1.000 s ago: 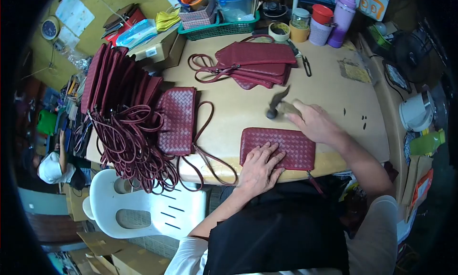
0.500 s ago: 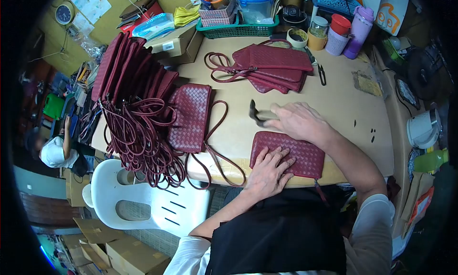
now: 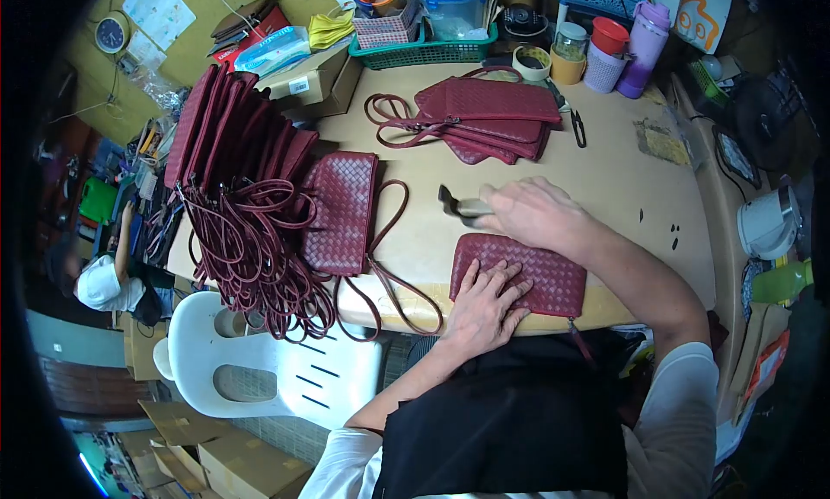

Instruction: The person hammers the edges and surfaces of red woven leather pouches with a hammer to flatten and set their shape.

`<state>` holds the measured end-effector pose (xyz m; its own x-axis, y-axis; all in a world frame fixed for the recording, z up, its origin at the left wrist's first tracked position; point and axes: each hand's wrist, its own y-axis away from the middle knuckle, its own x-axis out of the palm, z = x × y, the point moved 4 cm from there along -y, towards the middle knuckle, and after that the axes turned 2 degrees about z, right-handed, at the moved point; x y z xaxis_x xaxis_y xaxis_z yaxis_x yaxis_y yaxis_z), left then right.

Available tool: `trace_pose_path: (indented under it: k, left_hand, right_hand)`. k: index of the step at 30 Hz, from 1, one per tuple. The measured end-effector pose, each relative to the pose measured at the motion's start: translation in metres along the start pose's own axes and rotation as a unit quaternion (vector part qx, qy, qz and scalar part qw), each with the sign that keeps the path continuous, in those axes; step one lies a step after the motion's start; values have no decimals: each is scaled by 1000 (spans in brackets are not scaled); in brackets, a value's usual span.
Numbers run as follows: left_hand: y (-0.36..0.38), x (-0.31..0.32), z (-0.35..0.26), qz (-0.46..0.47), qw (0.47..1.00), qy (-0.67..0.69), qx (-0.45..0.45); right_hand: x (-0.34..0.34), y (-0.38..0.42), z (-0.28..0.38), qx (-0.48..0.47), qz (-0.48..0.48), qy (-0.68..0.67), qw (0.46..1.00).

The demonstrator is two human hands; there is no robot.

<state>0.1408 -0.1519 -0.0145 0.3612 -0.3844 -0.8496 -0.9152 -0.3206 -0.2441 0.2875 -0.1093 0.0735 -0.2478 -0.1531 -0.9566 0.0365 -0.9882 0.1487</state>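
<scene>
A dark red woven wallet (image 3: pixel 553 278) lies flat at the table's front edge, its zip pull hanging over the edge. My left hand (image 3: pixel 488 304) rests on its left part, fingers spread and pressing down. Just above the wallet's top edge, my right hand (image 3: pixel 536 214) is closed around what looks like a small hammer (image 3: pixel 450 203). The dark head points left, and its handle is partly hidden and blurred. To the left stands a row of dark red pouches (image 3: pixel 246 123) with looped straps (image 3: pixel 259 257), and one woven pouch (image 3: pixel 340 209) leans at its end.
Flat dark red pouches (image 3: pixel 497 110) are stacked at the back, near a pair of black thread snips (image 3: pixel 577 129). Behind them are a green basket (image 3: pixel 424 54), a tape roll (image 3: pixel 531 62) and a purple bottle (image 3: pixel 644 49). A white chair (image 3: pixel 259 361) stands at left; another person (image 3: pixel 108 283) is beyond.
The right hand and the hammer have shifted slightly left and up. My left hand stays spread on the wallet. The whole view has moved a little.
</scene>
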Motion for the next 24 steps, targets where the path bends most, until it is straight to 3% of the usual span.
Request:
trace_pose_path:
  k: [4, 6, 8, 10, 11, 12, 14, 16, 18, 19, 21, 22, 24]
  left_hand:
    - [1, 2, 1, -8, 1000, 2, 1]
    - [1, 3, -1, -9, 1000, 0, 3]
    - [0, 1, 0, -9, 1000, -2, 1]
    - [0, 1, -1, -8, 1000, 3, -2]
    - [0, 1, -1, -12, 1000, 2, -6]
    - [-3, 1, -1, -15, 1000, 4, -4]
    - [-1, 1, -1, -11, 1000, 5, -2]
    - [-1, 1, -1, -8, 1000, 11, 0]
    - [-1, 2, -1, -4, 1000, 5, -11]
    - [-1, 3, -1, -4, 1000, 5, -9]
    - [0, 3, -2, -4, 1000, 5, -8]
    - [0, 3, -1, -3, 1000, 3, -11]
    - [-1, 2, -3, -2, 1000, 6, -6]
  right_hand:
    - [21, 4, -13, 30, -51, -127, 990]
    - [17, 15, -22, 78, 69, -82, 991]
    - [10, 26, -27, 80, 54, -56, 994]
    - [32, 35, -38, 107, -111, -166, 974]
    - [42, 42, -43, 70, -68, -137, 986]
    - [33, 45, -45, 71, -68, -133, 986]
    - [14, 57, -41, 110, 44, -99, 988]
    - [13, 66, -42, 125, 5, -126, 984]
    - [30, 72, -53, 137, -110, -200, 964]
    - [25, 79, -55, 141, -111, -198, 964]
    - [22, 95, -57, 186, 45, -124, 974]
    - [23, 102, -60, 193, 43, -126, 972]
    - [17, 124, -75, 251, -127, -183, 942]
